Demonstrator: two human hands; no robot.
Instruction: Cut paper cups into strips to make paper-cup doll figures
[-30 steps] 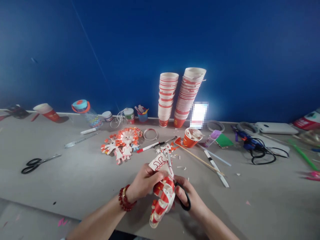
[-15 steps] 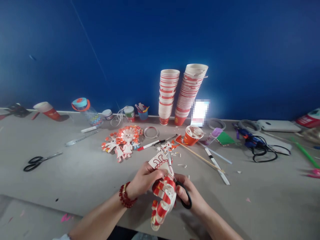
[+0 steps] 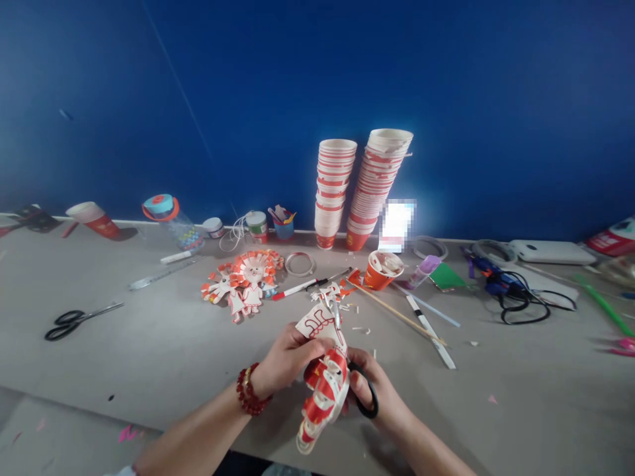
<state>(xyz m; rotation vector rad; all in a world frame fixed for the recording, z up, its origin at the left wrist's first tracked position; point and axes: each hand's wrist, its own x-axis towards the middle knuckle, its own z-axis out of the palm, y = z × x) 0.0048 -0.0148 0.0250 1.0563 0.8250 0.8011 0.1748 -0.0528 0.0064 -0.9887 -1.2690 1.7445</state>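
Observation:
My left hand point(image 3: 288, 360), with a red beaded bracelet at the wrist, grips a cut paper cup point(image 3: 325, 391). The cup's red-and-white strips curl toward me, and its white part carries a doll's dress and legs drawn in red. Black-handled scissors point(image 3: 368, 400) are in my right hand point(image 3: 381, 390), thumb through a loop. Their blades lie against the right side of the drawing; whether they are fully closed is unclear. White and red paper scraps point(image 3: 335, 291) lie just beyond the blades. Finished-looking paper dolls point(image 3: 252, 277) with orange fringes rest to the left.
Two tall stacks of paper cups point(image 3: 331, 192) stand against the blue wall. A cup of scraps point(image 3: 380, 274), a wooden stick point(image 3: 397, 314) and a marker point(image 3: 431, 334) lie right of centre. Another pair of scissors point(image 3: 74, 320) is at left, a glue gun point(image 3: 501, 281) at right.
The curled strips of the cup have turned and shifted slightly, and the scissors' handle has moved a little left. Both hands keep their hold.

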